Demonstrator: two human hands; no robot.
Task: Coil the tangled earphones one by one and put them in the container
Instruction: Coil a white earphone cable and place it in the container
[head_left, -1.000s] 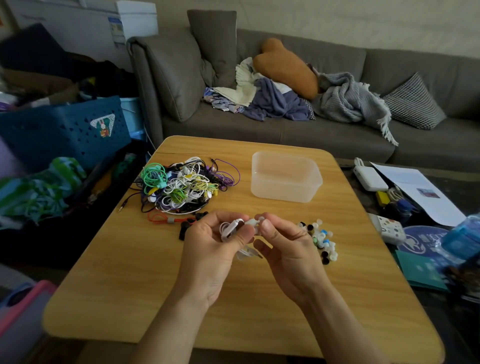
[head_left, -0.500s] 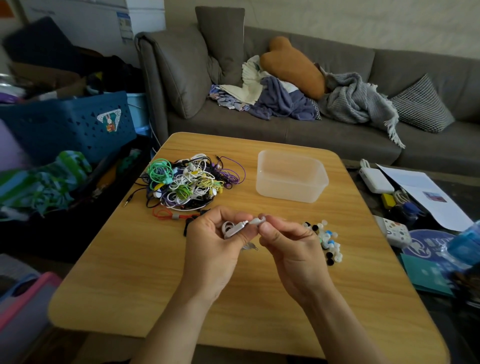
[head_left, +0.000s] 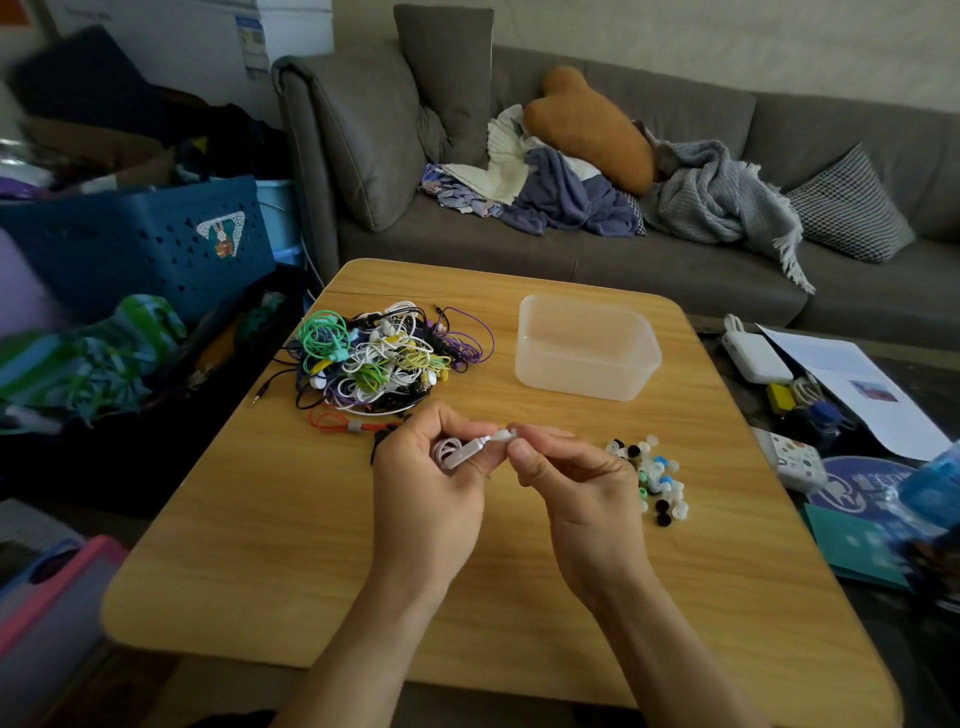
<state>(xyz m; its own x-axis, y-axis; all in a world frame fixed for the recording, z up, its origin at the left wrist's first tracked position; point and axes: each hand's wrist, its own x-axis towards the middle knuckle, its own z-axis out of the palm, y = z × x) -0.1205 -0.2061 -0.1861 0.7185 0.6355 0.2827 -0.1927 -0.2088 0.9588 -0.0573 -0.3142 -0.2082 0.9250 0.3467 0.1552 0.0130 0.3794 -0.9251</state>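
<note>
Small coil of white earphone cord with its slim white inline remote (head_left: 464, 453) is held above the round-cornered wooden tabletop (head_left: 260, 545), on the near side of the clear rectangular plastic container (head_left: 587, 349). Left hand (head_left: 423, 486) has its grip curled around the coil; right hand (head_left: 569, 480) pinches the loose white end at the remote's tip with thumb and forefinger. Both grips clamped on the same earphone, hands nearly touching. Remote's long axis runs roughly left-right, tilted up toward the right hand. Container sits beyond and slightly right of the coil, so right hand is nearer it; the left one carries the bulk. Container looks empty, so probably the first piece. The end likely gets tucked before the drop; can't tell how tight the coil is. Left of the container: multicoloured tangled earphone pile (head_left: 382, 358). Nearer, on its right side: scattered small ear tips (head_left: 652, 478).
</note>
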